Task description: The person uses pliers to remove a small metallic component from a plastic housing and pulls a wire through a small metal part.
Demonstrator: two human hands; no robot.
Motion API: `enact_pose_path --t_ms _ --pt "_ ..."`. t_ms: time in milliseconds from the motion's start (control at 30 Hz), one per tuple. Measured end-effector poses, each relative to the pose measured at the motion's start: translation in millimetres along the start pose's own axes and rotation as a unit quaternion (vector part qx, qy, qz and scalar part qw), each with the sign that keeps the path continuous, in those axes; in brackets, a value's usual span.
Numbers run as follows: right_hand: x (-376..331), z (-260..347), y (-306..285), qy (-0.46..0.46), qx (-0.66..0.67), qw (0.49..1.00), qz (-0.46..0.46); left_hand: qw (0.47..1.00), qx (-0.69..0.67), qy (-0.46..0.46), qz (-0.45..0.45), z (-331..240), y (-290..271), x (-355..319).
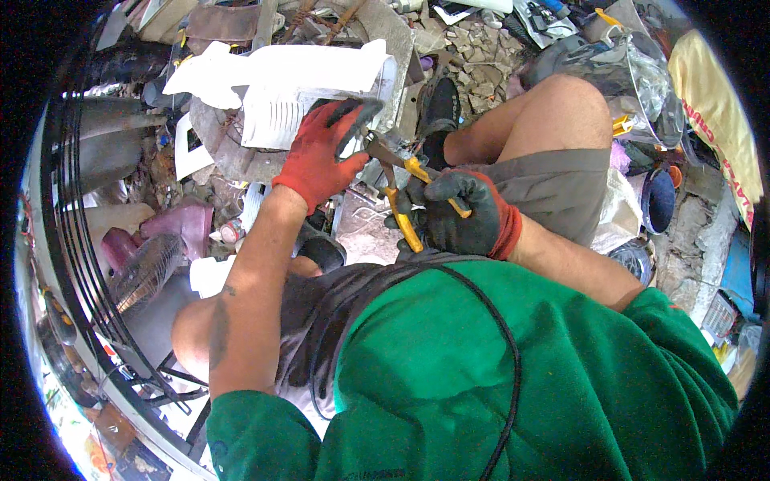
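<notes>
My left hand [314, 159], in a red glove with a dark palm side, is closed on a pale plastic piece [350, 146], mostly hidden by the fingers. My right hand [465, 215], in a black and red glove, grips pliers [414, 170] with yellow handles. The handles are spread apart, one in the palm and the other by the fingertips. The dark metal jaws point up and left, right beside the piece in my left hand; whether they bite on it I cannot tell. Beyond my left hand lies a white slotted plastic housing [265, 119].
Scrap lies all round: a purple plastic part [178, 228] at left, a clear plastic bag [654, 80] and a dark blue cup-shaped container [659, 200] at right. Broken rubble [481, 60] covers the far ground. A yellow sack [710, 104] stands far right; black metal bars [76, 216] run along the left.
</notes>
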State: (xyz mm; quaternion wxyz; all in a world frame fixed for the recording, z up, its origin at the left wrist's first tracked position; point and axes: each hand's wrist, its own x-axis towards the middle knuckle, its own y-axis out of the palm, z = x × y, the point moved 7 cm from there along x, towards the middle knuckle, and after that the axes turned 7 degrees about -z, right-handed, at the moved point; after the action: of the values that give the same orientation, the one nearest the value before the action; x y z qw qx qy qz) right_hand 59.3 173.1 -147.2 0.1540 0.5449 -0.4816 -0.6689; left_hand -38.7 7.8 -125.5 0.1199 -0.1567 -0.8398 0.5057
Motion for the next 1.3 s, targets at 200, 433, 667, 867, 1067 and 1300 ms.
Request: enact_pose_path --t_ms 200,433,667,867,1067,1300 --pt "-4.1 6.5 5.0 0.021 -0.008 1.0 0.0 1.0 0.014 0.002 -0.001 -1.5 0.2 0.9" --pt "4.3 7.9 -10.1 -0.026 -0.017 0.999 -0.031 1.0 0.009 0.007 -0.02 0.1 4.5 -1.8" --pt "9.0 13.4 -31.3 -0.101 -0.217 0.969 -0.062 1.0 -0.007 -0.007 -0.03 -1.7 0.9 -0.7" --pt "11.6 22.0 -28.5 -0.139 -0.381 0.914 -0.02 1.0 0.004 -0.015 -0.02 -3.9 1.9 2.5" --pt "-4.6 28.2 17.1 -0.17 -0.582 0.778 -0.166 0.999 -0.001 -0.017 -0.03 -6.2 -3.0 1.8" --pt "-9.3 22.3 31.7 -0.284 -0.761 0.541 -0.217 0.999 -0.016 -0.024 -0.03 -1.6 -2.3 3.0"
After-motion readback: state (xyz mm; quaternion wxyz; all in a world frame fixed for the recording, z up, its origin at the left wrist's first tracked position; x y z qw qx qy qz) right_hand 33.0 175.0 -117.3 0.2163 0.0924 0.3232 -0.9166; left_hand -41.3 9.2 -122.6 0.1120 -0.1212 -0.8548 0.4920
